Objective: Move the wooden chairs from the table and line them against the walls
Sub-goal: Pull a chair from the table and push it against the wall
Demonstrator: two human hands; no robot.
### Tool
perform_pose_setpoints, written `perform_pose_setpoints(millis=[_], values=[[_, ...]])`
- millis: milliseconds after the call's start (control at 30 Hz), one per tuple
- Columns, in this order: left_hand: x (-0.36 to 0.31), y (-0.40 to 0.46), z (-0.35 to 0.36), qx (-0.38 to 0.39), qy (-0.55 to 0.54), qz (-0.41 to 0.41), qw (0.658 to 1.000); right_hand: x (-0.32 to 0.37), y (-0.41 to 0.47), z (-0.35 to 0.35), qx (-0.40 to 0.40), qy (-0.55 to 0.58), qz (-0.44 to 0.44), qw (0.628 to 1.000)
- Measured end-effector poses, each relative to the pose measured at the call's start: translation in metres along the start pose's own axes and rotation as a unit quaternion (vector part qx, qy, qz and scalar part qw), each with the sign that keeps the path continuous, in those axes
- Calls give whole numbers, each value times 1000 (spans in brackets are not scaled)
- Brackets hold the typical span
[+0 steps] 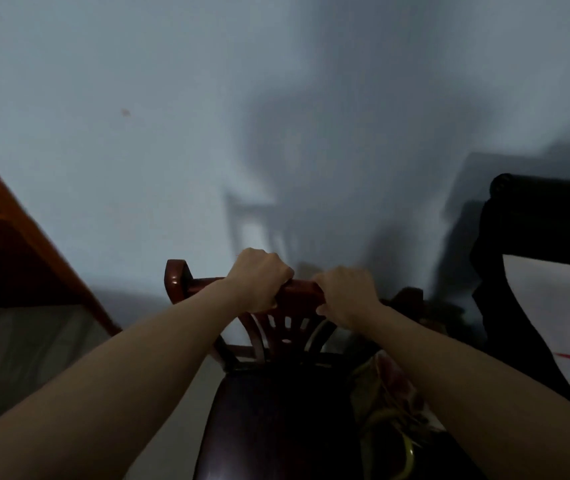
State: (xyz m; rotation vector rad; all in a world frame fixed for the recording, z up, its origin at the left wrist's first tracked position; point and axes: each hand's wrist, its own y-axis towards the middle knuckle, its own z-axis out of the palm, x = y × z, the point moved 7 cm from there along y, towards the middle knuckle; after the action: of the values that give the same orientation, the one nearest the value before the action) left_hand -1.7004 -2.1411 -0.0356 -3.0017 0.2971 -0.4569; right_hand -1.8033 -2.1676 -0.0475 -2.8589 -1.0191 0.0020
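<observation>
A dark reddish wooden chair stands right below me, its slatted back toward a pale wall. My left hand is closed over the top rail of the backrest, left of its middle. My right hand grips the same rail just to the right. Both forearms reach down over the dark seat. A second dark wooden chair stands to the right, close to the wall, mostly in shadow. The room is dim and the picture is blurred.
An orange-brown wooden frame or door edge slants along the left. A crumpled patterned cloth lies on the right side of the seat. Pale floor shows left of the chair.
</observation>
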Motion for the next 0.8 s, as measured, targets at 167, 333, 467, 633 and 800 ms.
perform_pose_setpoints(millis=[167, 333, 467, 633, 800], values=[[30, 60, 18, -21, -38, 0, 999, -24, 66, 9, 13, -27, 51, 998], [48, 108, 47, -40, -114, -20, 992, -52, 111, 27, 20, -17, 98, 995], [49, 141, 59, -32, -112, -22, 993, -77, 135, 37, 20, -29, 130, 991], [55, 172, 64, -15, -118, -20, 993, -95, 161, 44, 11, -53, 147, 988], [54, 192, 72, -18, -135, -29, 990, -112, 173, 55, 8, -47, 167, 985]])
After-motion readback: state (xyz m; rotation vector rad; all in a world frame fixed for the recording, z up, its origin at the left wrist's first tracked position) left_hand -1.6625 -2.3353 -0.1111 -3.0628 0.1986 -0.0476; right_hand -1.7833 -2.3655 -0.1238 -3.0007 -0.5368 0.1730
